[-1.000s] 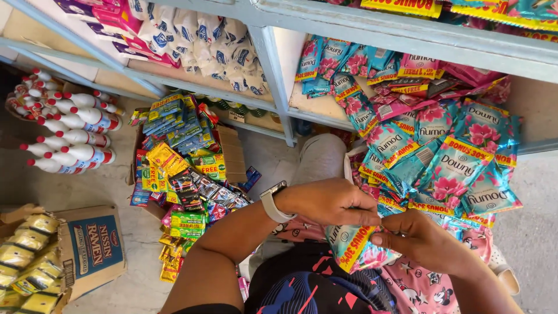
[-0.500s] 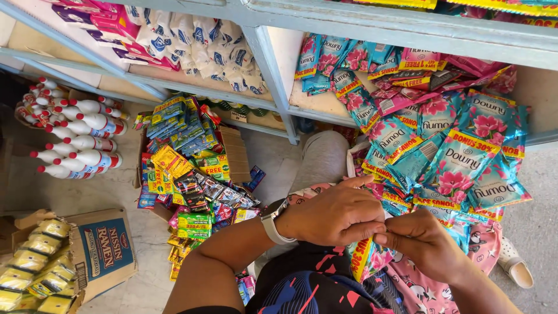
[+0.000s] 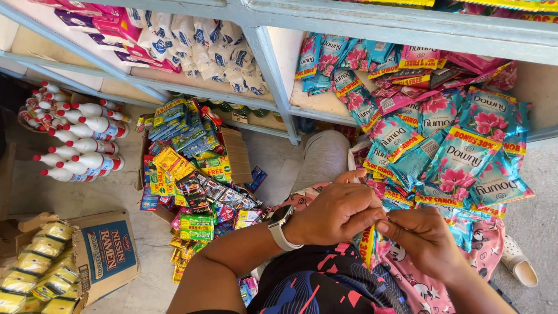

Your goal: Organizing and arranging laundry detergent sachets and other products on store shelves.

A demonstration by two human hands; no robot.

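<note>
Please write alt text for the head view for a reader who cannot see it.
Left hand and right hand pinch a small sachet strip together above teal and pink sachets spilling off a shelf; white red-capped bottles stand far left.

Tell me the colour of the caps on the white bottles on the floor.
Red caps on the white bottles, clearest in the head view.

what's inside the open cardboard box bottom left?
The cardboard box holds yellow noodle packets, spilling from its open end. Whatever lies deeper is covered by the box's top panel and those packets.
</note>
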